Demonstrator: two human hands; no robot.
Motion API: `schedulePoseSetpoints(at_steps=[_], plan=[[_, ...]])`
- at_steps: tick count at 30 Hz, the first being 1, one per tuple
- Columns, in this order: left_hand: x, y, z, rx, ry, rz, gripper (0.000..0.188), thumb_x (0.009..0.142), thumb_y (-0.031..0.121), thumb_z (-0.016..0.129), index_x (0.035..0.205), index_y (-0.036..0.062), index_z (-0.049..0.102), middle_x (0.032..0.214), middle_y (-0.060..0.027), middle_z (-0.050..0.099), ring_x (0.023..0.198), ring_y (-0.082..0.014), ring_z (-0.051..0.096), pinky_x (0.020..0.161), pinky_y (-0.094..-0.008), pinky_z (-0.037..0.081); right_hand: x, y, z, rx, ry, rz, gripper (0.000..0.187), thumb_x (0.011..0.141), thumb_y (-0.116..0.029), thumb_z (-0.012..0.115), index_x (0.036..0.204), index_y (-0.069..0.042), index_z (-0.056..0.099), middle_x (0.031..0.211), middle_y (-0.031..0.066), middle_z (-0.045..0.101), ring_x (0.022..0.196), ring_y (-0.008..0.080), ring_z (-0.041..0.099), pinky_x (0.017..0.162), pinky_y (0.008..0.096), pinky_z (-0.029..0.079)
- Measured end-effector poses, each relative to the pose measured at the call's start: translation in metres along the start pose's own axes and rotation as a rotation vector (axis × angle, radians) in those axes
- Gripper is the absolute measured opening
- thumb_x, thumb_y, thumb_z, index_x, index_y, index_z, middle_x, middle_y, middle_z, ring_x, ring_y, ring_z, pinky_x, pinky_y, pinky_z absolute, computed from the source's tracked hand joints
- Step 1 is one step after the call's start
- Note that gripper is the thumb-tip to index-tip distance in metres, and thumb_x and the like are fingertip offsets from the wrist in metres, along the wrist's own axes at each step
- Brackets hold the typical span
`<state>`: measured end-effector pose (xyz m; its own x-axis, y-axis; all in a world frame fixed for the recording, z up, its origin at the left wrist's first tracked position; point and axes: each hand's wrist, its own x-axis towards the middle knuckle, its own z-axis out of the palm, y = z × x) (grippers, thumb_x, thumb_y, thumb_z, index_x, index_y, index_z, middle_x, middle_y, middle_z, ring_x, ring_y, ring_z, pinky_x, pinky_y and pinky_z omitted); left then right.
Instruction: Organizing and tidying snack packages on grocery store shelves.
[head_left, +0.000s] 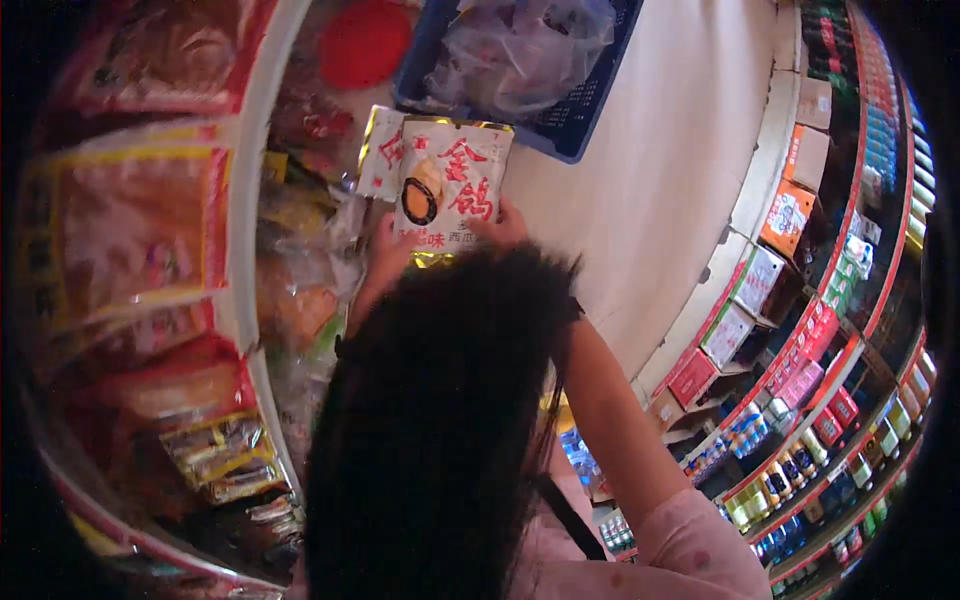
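Between my two hands is a white seed packet (470,150) with a gold edge, red lettering and a picture of a dark-rimmed seed. My left hand (388,245) grips its lower left side. At its lower right edge, the fingers of my right hand (505,228) are closed on it. A second white packet (380,160) of similar look shows partly behind it on the left; whether a hand touches that one I cannot tell. Long dark hair (430,400) hangs across the lower middle, hiding the packet's bottom and most of my left forearm.
A blue plastic crate (560,140) holding clear plastic bags stands on the pale floor (690,120) beyond. On the left, a shelf (245,200) carries packaged foods, with a red round thing (365,45) farther off. Shelves of bottles (790,475) and cardboard boxes (788,215) line the right.
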<state>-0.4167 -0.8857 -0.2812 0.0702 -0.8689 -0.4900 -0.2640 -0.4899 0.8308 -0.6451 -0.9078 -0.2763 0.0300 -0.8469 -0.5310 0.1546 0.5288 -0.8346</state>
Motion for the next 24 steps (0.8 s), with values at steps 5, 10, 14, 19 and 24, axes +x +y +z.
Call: schedulePoseSetpoints(at_steps=[5, 10, 14, 19, 24], plan=[[0.043, -0.022, 0.005, 0.217, 0.0, 0.018, 0.047, 0.074, 0.019, 0.066, 0.112, -0.0001, 0.046, 0.102, -0.012, 0.057, 0.091, -0.0192, 0.055, 0.08, -0.0317, 0.043, 0.033, 0.011, -0.012, 0.025, 0.027, 0.078, 0.038, 0.065, -0.011, 0.071, 0.098, -0.001, 0.055, 0.089, 0.0103, 0.063, 0.078, 0.018, 0.061, 0.071, 0.031, 0.049], [0.07, 0.032, 0.02, 0.519, -0.018, 0.039, 0.048, 0.075, 0.012, 0.062, 0.117, -0.0015, 0.042, 0.11, -0.0214, 0.052, 0.102, -0.0349, 0.051, 0.088, -0.0392, 0.039, 0.058, 0.02, -0.015, -0.205, 0.128, 0.025, 0.043, 0.065, -0.015, 0.071, 0.1, 0.0, 0.052, 0.089, 0.0148, 0.063, 0.078, 0.0242, 0.063, 0.071, 0.0344, 0.049], [0.074, 0.032, 0.017, 0.615, 0.062, 0.206, 0.044, 0.076, 0.01, 0.062, 0.114, -0.0007, 0.042, 0.108, -0.0195, 0.052, 0.101, -0.0321, 0.052, 0.087, -0.0387, 0.04, 0.058, 0.021, 0.005, -0.258, 0.233, 0.059, 0.045, 0.064, -0.016, 0.072, 0.1, 0.0, 0.05, 0.088, 0.0171, 0.062, 0.079, 0.0314, 0.062, 0.071, 0.0386, 0.048], [0.081, 0.009, 0.024, 0.314, 0.125, 0.163, 0.044, 0.073, 0.004, 0.063, 0.111, 0.0002, 0.041, 0.103, -0.0177, 0.052, 0.101, -0.0295, 0.051, 0.086, -0.037, 0.04, 0.066, 0.032, 0.01, -0.396, 0.242, -0.034, 0.045, 0.067, -0.016, 0.07, 0.102, 0.001, 0.048, 0.092, 0.0198, 0.057, 0.086, 0.0348, 0.056, 0.077, 0.0406, 0.044], [0.079, 0.009, 0.017, 0.455, 0.158, 0.163, 0.045, 0.072, 0.003, 0.063, 0.111, 0.0008, 0.041, 0.103, -0.0177, 0.052, 0.1, -0.0303, 0.052, 0.084, -0.0378, 0.041, 0.064, 0.035, 0.015, -0.485, 0.205, -0.034, 0.048, 0.068, -0.016, 0.069, 0.105, 0.001, 0.045, 0.098, 0.0213, 0.051, 0.092, 0.036, 0.05, 0.081, 0.0417, 0.04]])
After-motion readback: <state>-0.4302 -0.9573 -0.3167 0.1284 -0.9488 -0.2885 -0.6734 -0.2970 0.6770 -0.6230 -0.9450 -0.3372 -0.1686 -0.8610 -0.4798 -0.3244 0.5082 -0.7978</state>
